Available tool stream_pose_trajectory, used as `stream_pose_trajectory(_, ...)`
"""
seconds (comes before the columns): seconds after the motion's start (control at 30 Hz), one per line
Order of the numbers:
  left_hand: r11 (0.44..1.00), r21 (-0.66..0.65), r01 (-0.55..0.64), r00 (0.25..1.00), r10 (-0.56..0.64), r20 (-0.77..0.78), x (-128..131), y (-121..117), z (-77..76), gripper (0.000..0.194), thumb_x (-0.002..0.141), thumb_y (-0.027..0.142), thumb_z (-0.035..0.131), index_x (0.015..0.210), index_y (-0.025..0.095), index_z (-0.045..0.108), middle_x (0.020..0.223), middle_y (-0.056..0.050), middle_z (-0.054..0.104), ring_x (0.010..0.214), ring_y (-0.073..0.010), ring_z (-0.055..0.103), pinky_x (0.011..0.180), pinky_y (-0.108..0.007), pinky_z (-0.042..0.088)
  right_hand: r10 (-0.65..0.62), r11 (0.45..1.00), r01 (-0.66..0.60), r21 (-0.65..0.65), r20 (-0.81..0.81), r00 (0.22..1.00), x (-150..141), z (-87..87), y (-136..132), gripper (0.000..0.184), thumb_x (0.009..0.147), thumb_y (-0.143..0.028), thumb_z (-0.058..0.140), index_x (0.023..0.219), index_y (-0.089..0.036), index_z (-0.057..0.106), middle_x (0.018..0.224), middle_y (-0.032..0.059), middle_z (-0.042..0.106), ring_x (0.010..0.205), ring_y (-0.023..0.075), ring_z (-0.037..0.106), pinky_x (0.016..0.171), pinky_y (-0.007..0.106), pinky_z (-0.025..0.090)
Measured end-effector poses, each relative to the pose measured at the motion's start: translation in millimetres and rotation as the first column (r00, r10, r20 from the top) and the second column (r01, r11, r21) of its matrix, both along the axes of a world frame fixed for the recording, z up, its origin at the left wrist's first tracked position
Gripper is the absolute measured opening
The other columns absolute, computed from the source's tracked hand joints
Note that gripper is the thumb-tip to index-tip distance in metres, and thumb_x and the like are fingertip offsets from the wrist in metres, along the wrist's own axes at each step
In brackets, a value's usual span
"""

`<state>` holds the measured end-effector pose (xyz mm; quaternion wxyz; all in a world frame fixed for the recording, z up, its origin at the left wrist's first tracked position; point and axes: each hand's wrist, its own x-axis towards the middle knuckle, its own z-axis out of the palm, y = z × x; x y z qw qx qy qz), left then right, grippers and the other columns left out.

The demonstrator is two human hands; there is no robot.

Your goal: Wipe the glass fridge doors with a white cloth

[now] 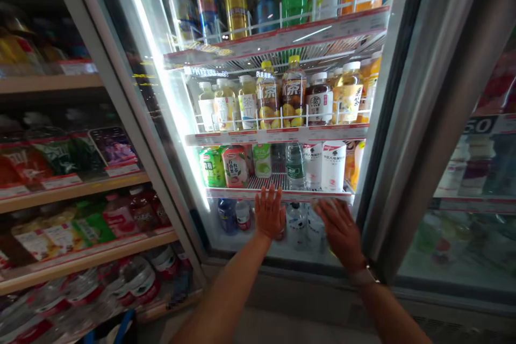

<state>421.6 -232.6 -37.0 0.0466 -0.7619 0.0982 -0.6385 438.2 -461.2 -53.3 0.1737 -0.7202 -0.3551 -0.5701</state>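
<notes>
1. Two bare hands face the lit drinks cooler (298, 279); neither carries a drink, so handling of the bottles looks barely begun, with most of it left.
2. Left hand (269, 214): upright before the third shelf's price rail (230, 193), forearm slanting up rightward; its grip is wide and empty, fingers fanned upward.
3. Right hand (339, 230): tilted leftward, somewhat blurred, fingers close together; its grip is unclosed, with nothing visible in it; contact with any surface I cannot tell.
4. Green-labelled water bottle (295, 170) and white bottles (334, 167) stand upright above the hands; a black-capped bottle (296, 226) stands between them, lower down.
</notes>
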Motion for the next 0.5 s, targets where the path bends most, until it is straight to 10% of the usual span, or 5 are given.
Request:
stream_pose_trajectory(0.23, 1.0, -0.007, -0.014, 1.0, 0.014, -0.023, -0.9, -0.2, -2.1, 0.064, 0.094, 0.026, 0.039, 0.154, 0.015, 0.02, 0.156, -0.012, 0.033, 0.149, -0.0272, 0.017, 0.121, -0.046, 0.018, -0.038, 0.848, 0.035, 0.529, -0.004, 0.999, 6.5, 44.5, 18.1, 0.06, 0.092, -0.008, 0.042, 0.149, -0.024, 0.038, 0.15, 0.0095, 0.046, 0.139, 0.0315, 0.042, 0.115, 0.059, 0.034)
stream_pose_trajectory(0.5, 1.0, -0.002, -0.021, 0.999, 0.021, -0.031, 0.8, 2.5, -6.6, 0.061, 0.095, 0.028, 0.041, 0.153, 0.016, 0.025, 0.155, -0.013, 0.034, 0.148, -0.0272, 0.022, 0.121, -0.047, 0.018, 0.131, 0.965, -0.132, 0.228, 0.022, 0.991, -7.0, 17.2, 66.8, 0.064, 0.092, -0.001, 0.04, 0.149, -0.029, 0.038, 0.136, 0.0058, 0.061, 0.135, 0.023, 0.048, 0.115, 0.046, 0.04)
